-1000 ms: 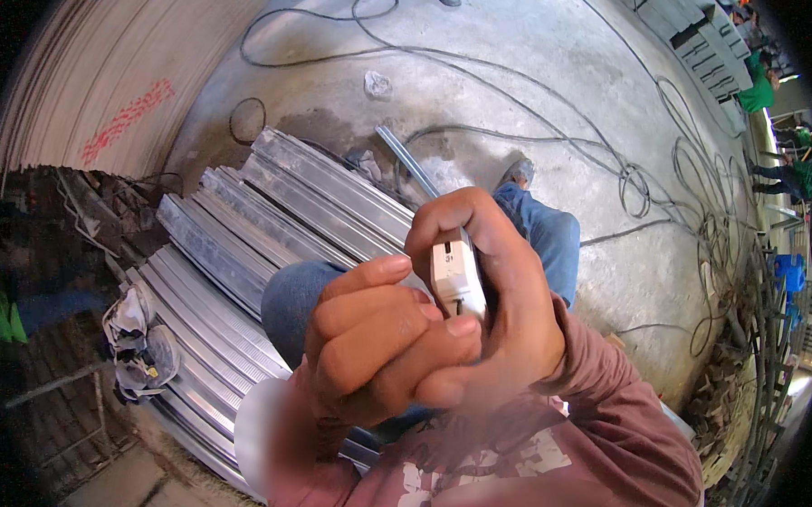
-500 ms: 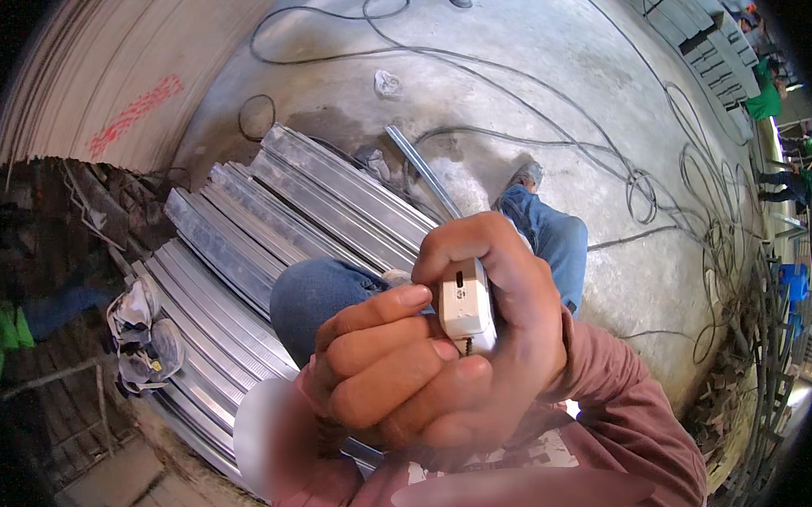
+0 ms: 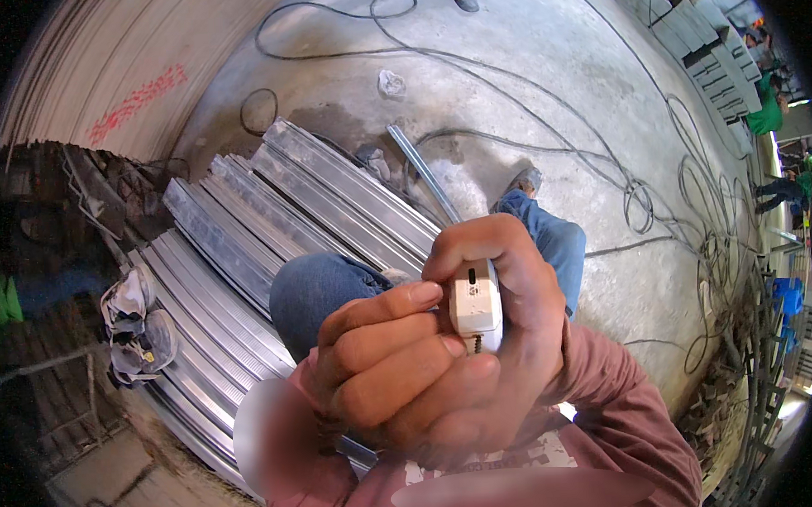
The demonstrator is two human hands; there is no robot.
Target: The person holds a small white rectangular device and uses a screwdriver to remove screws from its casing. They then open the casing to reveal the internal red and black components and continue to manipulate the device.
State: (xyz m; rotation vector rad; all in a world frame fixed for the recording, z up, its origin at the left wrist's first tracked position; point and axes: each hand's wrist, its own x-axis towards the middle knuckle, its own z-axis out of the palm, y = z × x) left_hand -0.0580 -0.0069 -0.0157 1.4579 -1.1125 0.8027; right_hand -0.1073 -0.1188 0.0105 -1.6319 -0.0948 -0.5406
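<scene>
White, slightly creamy casing marks out the small boxy device [image 3: 474, 298], held just right of and below the middle of the frame. Its narrow end faces the camera: a flat panel with bevelled corners, longer from top to bottom than across. An upright dark slot sits high on this face, with small dark marks just under it. At the lower edge shows a short, dark, ridged bit, too small to tell whether it is a coil or a thread.

Right hand [image 3: 528, 307] has its grip closed on the device, the index finger bent over the top and the palm along the right side. Left hand [image 3: 388, 367] curls in from the left, fingertips close against the left side and lower edge; whether its grip also bears on the casing, I cannot tell.

Behind the hands, blue jeans [image 3: 322, 298] cover a bent knee. Silvery ribbed metal profiles [image 3: 233, 225] lie side by side across the left of the frame, and one narrow metal strip [image 3: 420, 169] rests apart on the grey concrete floor [image 3: 543, 75]. Dark cable [image 3: 507, 87] loops over the floor toward the upper right.
</scene>
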